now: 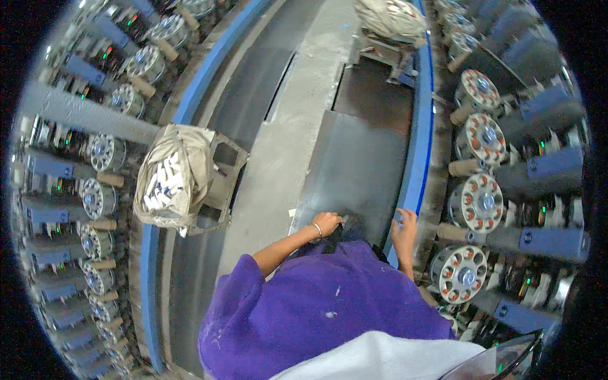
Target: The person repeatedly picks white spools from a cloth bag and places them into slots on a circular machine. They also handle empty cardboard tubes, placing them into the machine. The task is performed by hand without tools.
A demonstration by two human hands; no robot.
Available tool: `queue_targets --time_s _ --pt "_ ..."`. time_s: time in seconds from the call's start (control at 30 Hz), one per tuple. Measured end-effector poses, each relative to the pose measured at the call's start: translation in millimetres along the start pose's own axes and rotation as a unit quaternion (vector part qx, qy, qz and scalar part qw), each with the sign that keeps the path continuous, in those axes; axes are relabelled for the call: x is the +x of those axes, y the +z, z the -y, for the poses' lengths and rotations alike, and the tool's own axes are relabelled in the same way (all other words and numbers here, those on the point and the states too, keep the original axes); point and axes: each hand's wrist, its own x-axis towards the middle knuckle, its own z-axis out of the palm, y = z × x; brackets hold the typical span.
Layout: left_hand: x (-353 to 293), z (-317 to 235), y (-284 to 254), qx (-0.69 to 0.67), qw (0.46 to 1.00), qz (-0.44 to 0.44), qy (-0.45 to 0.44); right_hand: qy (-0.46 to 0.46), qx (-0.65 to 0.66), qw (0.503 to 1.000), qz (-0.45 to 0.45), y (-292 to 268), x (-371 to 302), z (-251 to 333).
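My left hand (328, 223), with a band round its wrist, is in front of my body with its fingers curled closed. A small grey tip shows by its fingertips against something dark, but I cannot make out what it is. Off to the right, my right hand (403, 229) is raised with bent fingers apart and nothing visible in them. It is nearest the blue rail (415, 174) along the right-hand machine. Just beyond that rail is a round bobbin magazine (475, 202) holding several tubes with orange ends.
Winding machines with more round magazines (103, 152) line both sides of the aisle. At left stands a cart with a cloth sack (201, 152) full of white bobbins (166, 185). Another sack (392, 19) is at the far right. Dark plates (354, 158) flank a pale floor strip (288, 139).
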Motion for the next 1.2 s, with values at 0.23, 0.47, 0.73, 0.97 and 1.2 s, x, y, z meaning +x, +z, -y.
queue_targets --time_s 0.23,0.47,0.73,0.97,1.2 --pt "-69.8 85.1 -34.7 -0.116 0.923 -0.196 -0.311 -0.111 -0.058 0.963 0.238 95.0 140.3 43.8" --pt "-199.1 122.5 -47.7 -0.172 0.752 -0.248 -0.586 -0.288 -0.11 0.895 0.323 198.5 283.4 110.4" --pt "-271.1 190.4 -140.8 -0.003 0.689 -0.351 -0.634 -0.263 -0.037 0.847 0.461 357.3 288.3 250.0" --pt "-320.4 341.8 -232.7 0.007 0.729 -0.204 -0.653 -0.076 0.005 0.828 0.556 506.9 121.6 327.1" --pt "-339.6 394.0 -218.1 0.015 0.771 -0.217 -0.599 0.297 0.084 0.786 0.535 637.1 22.2 427.5"
